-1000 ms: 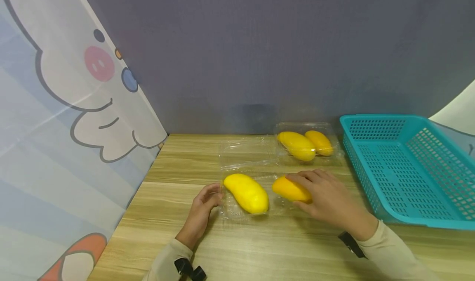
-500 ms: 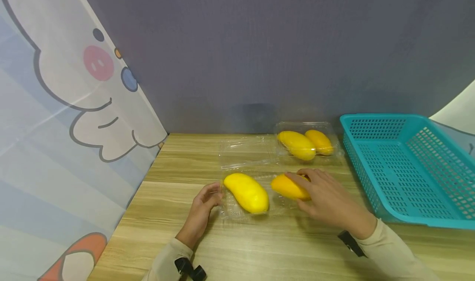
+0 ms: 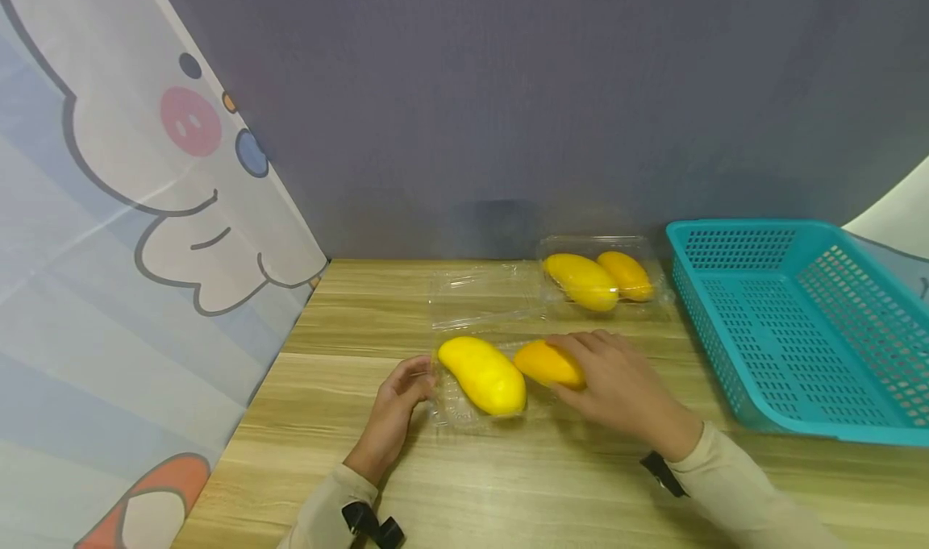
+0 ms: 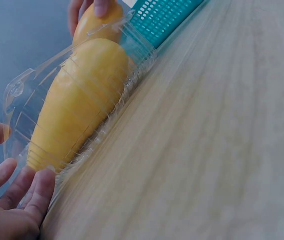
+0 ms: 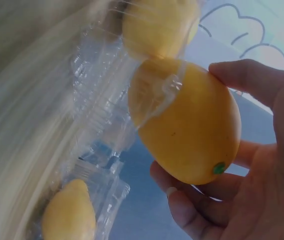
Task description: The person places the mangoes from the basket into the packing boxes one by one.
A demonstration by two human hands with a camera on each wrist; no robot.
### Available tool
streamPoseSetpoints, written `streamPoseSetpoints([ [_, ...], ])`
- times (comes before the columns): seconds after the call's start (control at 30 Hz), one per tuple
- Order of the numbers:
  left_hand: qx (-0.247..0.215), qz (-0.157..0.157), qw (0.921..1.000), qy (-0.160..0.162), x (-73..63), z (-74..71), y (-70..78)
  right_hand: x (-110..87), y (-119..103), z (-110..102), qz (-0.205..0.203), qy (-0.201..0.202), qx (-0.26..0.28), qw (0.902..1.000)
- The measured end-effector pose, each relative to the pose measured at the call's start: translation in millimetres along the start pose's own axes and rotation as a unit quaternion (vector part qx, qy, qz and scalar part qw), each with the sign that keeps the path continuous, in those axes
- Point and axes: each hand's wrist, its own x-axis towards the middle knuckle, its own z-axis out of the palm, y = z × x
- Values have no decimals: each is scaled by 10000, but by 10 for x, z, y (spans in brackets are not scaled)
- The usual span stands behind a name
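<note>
My right hand [image 3: 620,384] holds an orange-yellow mango [image 3: 549,364] between thumb and fingers, over the right part of an open clear plastic clamshell box [image 3: 453,408]. In the right wrist view, a small green spot marks the near end of the held mango [image 5: 196,120]. A longer yellow mango [image 3: 482,376] lies in the box's left part, slanting toward the front. At the box's left end, my left hand [image 3: 399,400] grips its edge with the fingertips. The left wrist view shows those fingers [image 4: 39,192] against the clear wall by the yellow mango's tip.
Behind, a second clear box [image 3: 602,244] contains two mangoes [image 3: 581,281]. The open lid [image 3: 482,295] lies flat beside it. A turquoise basket [image 3: 769,408] stands at the right, near the grey back wall [image 3: 508,114]. A cartoon-printed cloth [image 3: 145,251] hangs at left.
My right hand has moved left with the orange-yellow mango, bringing it close beside the yellow one. My left hand has stayed at the box's left end.
</note>
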Motion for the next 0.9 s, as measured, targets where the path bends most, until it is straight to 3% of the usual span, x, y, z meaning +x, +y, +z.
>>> streamPoseSetpoints([
  [0.23,-95,15,10000,22,1,-4,-2,79,-31,122,-71,278,-35,9996],
  [0.5,-133,-27,9999,70,-5,-2,-15,144,-112,250,57,162,-106,9998],
  [0.9,-198,27,9998,64,10,8,-16,152,-120,336,54,389,-401,9984],
])
